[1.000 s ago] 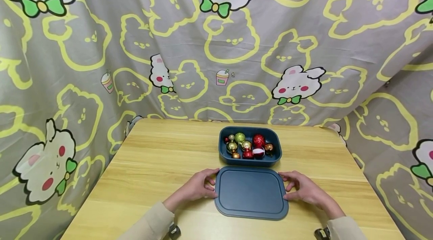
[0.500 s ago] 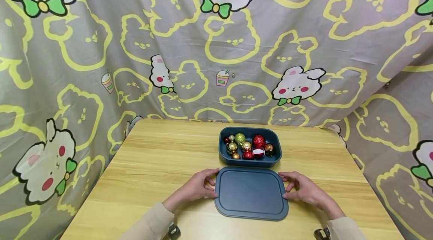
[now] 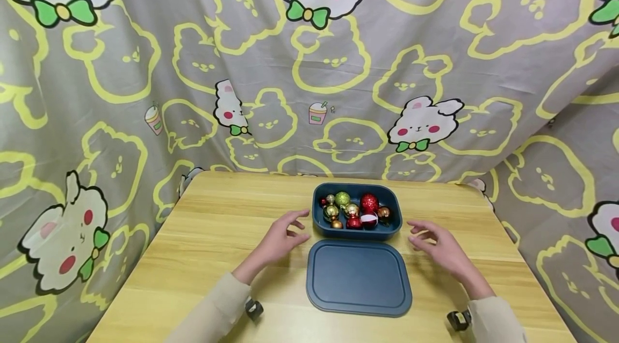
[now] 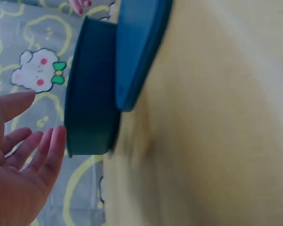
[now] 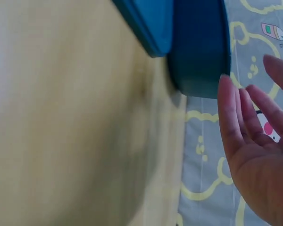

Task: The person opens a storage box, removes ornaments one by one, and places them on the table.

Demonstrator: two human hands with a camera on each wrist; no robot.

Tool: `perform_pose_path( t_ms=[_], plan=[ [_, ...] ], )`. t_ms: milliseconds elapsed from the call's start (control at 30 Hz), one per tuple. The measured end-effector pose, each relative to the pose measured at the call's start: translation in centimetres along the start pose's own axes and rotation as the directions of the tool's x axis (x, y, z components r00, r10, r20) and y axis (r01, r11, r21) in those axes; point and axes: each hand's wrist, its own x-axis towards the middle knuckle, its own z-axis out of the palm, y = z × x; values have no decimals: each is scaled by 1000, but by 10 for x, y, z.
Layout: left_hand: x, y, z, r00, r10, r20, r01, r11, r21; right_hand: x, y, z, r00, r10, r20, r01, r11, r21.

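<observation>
Now, hands: left hand (image 3: 279,238) and right hand (image 3: 437,249) spread, holding nothing, flanking the ornament box (image 3: 357,231).
Lid: blue lid (image 3: 358,278) flat on the table (image 3: 217,257).

Your box (image 3: 357,227) is sitting toward the table's (image 3: 217,235) far edge, ornaments (image 3: 355,208) lying inside it. The lid (image 3: 358,277) is lying flat just before it (edges nearly touching). Your left hand (image 3: 280,238) and right hand (image 3: 437,249) are flanking the box, apart from it.
</observation>
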Motion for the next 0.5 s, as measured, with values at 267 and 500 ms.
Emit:
perform_pose_path(
  t_ms=[267,500],
  plan=[
    [37,4,2,993,104,-48,-96,985,140,30,-10,-1,987,-55,-150,59,998,26],
    [60,0,16,988,155,-30,-140,950,279,54,-15,8,979,-24,-201,38,997,62]
  ],
)
